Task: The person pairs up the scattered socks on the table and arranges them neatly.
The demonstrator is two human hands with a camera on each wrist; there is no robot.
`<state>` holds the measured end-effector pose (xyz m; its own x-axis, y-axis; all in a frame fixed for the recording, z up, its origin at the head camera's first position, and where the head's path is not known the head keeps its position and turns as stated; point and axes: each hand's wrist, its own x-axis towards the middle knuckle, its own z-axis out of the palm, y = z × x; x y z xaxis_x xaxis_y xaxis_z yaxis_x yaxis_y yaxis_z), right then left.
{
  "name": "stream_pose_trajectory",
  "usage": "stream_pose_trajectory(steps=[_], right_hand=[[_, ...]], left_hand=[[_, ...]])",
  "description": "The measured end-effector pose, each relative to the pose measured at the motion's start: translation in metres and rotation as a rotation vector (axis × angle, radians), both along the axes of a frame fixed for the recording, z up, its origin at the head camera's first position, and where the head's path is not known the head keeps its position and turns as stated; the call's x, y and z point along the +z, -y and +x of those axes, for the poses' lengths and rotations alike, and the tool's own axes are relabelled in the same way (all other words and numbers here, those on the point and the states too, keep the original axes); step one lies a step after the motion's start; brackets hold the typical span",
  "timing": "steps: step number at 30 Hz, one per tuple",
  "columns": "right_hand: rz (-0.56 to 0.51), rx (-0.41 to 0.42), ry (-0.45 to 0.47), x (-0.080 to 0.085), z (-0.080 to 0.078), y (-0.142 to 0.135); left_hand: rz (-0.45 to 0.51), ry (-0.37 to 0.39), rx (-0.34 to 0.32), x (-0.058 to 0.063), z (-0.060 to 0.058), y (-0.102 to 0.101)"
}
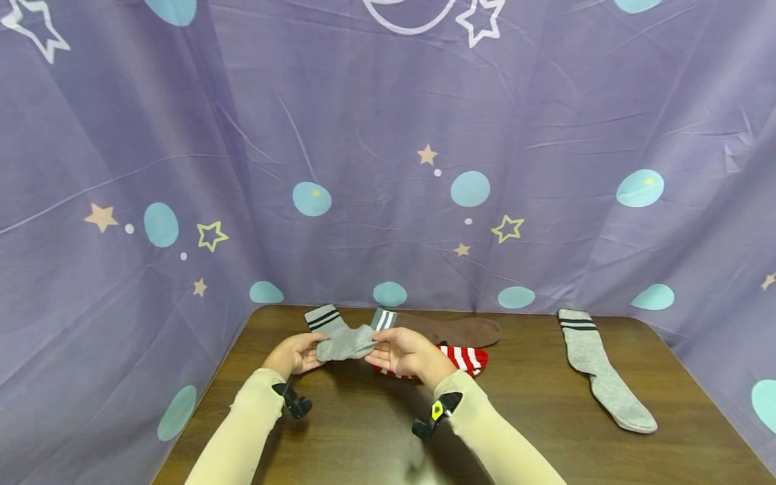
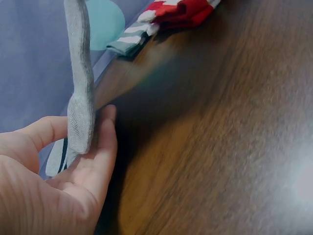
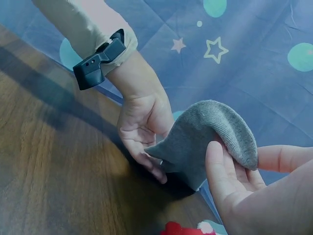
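Both hands hold up a grey sock [image 1: 346,341] with two black stripes on its cuff, at the back left of the table. My left hand [image 1: 297,353] pinches it around the heel, the thumb on one side and the fingers on the other. At the toe end, my right hand [image 1: 403,351] pinches the fabric between thumb and fingers. The sock's cuff [image 1: 322,316] points up and back to the left. In the right wrist view the held sock [image 3: 193,142] bends into a curve between the hands.
Behind my right hand lie a brown sock [image 1: 467,331] with a white-striped grey cuff and a red-and-white striped sock [image 1: 469,360]. A longer grey sock [image 1: 606,377] with black stripes lies flat at the right. A purple curtain [image 1: 388,168] hangs along the back of the wooden table [image 1: 339,431].
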<state>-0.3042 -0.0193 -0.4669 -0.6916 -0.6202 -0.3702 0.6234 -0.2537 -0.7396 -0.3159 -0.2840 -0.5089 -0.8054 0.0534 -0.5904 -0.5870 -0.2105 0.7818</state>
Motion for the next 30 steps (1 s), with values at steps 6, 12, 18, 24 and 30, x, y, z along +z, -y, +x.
stream_pose_trajectory(steps=[6, 12, 18, 24, 30], right_hand=[[0.009, -0.013, 0.007, -0.002, -0.001, -0.005], [0.021, -0.035, 0.027, -0.006, 0.001, -0.009], [0.043, -0.042, 0.018, -0.01, 0.003, -0.012], [0.072, -0.027, -0.025, -0.014, 0.006, -0.015], [0.101, -0.018, -0.024, -0.017, 0.008, -0.018]], left_hand=[[0.044, -0.048, 0.05, -0.005, -0.007, -0.003], [0.088, -0.072, 0.069, -0.009, -0.014, -0.005], [0.032, -0.05, 0.096, -0.008, -0.018, -0.005], [-0.02, -0.021, 0.121, -0.005, -0.02, -0.006], [-0.025, -0.045, 0.095, -0.006, -0.025, -0.004]])
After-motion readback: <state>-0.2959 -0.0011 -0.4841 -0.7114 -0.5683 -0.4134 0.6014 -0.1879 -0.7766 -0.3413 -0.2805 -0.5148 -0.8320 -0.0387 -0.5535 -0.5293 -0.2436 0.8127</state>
